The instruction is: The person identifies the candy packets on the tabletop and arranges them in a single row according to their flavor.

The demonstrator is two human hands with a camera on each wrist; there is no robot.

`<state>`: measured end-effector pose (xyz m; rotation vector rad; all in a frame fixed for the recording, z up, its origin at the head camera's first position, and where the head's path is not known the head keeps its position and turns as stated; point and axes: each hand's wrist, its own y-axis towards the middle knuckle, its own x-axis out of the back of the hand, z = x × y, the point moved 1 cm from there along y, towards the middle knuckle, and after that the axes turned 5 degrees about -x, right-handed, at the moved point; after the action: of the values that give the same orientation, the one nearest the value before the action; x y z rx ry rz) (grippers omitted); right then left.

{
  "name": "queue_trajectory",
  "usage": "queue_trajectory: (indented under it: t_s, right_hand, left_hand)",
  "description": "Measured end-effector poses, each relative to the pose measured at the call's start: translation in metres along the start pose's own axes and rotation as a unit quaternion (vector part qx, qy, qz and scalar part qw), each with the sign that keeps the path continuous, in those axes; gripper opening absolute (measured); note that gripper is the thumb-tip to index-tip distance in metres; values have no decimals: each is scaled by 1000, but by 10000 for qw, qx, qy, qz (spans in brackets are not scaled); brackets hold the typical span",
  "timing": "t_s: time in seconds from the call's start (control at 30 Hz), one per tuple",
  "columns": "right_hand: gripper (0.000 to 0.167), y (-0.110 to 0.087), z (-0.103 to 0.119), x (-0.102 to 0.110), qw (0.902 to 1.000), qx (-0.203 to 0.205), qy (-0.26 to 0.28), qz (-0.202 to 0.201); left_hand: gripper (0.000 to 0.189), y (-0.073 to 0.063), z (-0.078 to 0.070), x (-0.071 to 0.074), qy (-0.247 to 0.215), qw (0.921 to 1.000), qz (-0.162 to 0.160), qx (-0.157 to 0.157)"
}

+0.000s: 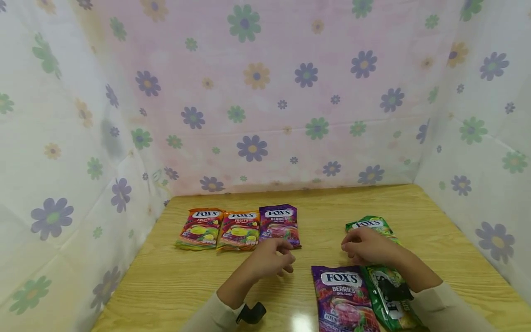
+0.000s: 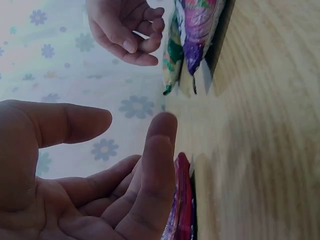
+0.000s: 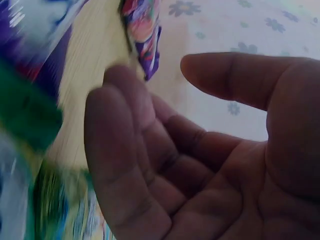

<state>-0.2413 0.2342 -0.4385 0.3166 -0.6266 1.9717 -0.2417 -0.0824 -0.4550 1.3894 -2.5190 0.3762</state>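
Note:
My left hand (image 1: 271, 259) hovers with loosely bent fingers by the lower edge of a purple Fox's Berries candy bag (image 1: 279, 222) in the back row. Between thumb and fingers there is nothing, as the left wrist view confirms. Over on the right, my right hand (image 1: 371, 246) is held above the table, fingers loosely curved and holding nothing. It partly covers a green Fox's bag (image 1: 370, 223) behind it. Nearer me lie another purple Berries bag (image 1: 343, 297) and a second green bag (image 1: 387, 295), side by side; the right forearm and a black strap piece hide part of the green one.
Two orange-red Fox's Fruits bags (image 1: 199, 229) continue the back row to the left of the purple bag. The wooden table (image 1: 178, 295) is enclosed by flower-patterned cloth (image 1: 265, 106) at the back and both sides.

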Motion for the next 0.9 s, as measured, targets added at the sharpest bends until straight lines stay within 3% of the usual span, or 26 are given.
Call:
queue_trajectory:
  t_s: [0.43, 0.7, 0.9]
  right_hand:
    - [33, -35, -26, 21, 9991, -149, -337, 206]
    - [39, -42, -36, 16, 9956, -302, -27, 885]
    - [40, -41, -33, 7, 9947, -241, 35, 994]
  left_hand:
    - [37, -7, -1, -19, -911, 9919, 790, 409]
    - [38, -11, 4, -31, -1222, 9807, 1471, 394]
    - [35, -12, 5, -40, -1384, 9737, 1720, 556]
